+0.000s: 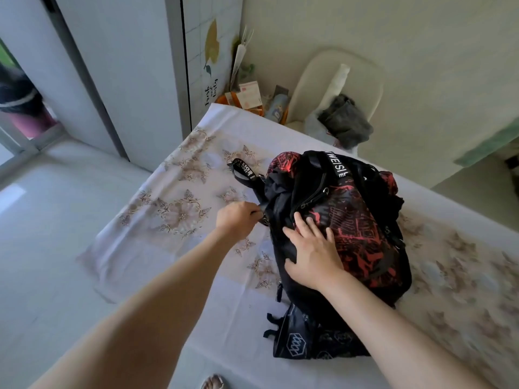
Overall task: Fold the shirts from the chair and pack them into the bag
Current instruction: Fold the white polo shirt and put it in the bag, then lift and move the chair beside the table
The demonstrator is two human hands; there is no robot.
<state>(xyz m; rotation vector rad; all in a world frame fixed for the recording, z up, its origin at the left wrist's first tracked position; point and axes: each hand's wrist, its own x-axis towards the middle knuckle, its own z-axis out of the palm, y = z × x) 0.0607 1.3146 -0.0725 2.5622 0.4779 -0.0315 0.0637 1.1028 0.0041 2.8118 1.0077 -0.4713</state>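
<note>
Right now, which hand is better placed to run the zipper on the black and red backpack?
Left, probably. The left hand pinches the zipper pull at the backpack side edge, so it can simply pull. The right hand lies flat on top, fingers spread, better kept there steadying it.

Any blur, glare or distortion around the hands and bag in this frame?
Head view: soft daylight, no hard shadows; wide-angle lens bends the door frame; mildly soft overall, yet left hand pinching at the bag and right hand flat on it read clearly; floor washed out.
</note>
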